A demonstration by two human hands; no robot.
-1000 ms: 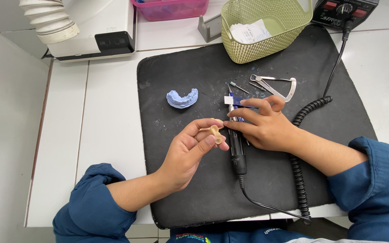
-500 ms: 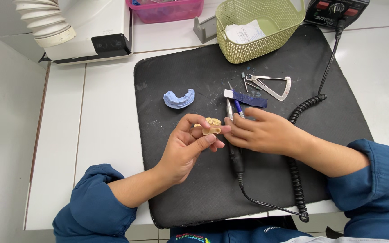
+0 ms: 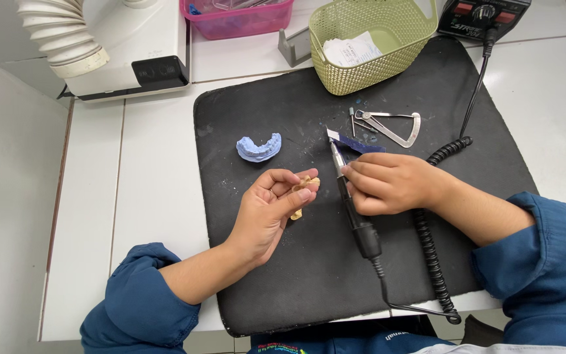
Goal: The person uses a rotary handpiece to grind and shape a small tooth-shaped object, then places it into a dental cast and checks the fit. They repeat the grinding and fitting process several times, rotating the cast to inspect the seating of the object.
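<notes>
Surface: white tiled bench [image 3: 152,196] with a black mat [image 3: 309,275]; green basket [image 3: 375,39] at its far edge
Left hand [image 3: 266,213]: fingers pinched together on a small tan dental piece [image 3: 304,187], held just above the mat
Right hand [image 3: 388,183]: closed around a slim rotary handpiece [image 3: 355,210]; tip pointing away, coiled cord [image 3: 430,262] trailing back
Nearby: blue dental cast [image 3: 259,147] left of the hands; metal caliper [image 3: 394,128] beyond the right hand

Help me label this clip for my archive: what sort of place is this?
Probably a dental lab bench. A blue teeth mould lies on the black mat, the right hand grips a corded hand drill, and a metal caliper sits nearby.
</notes>
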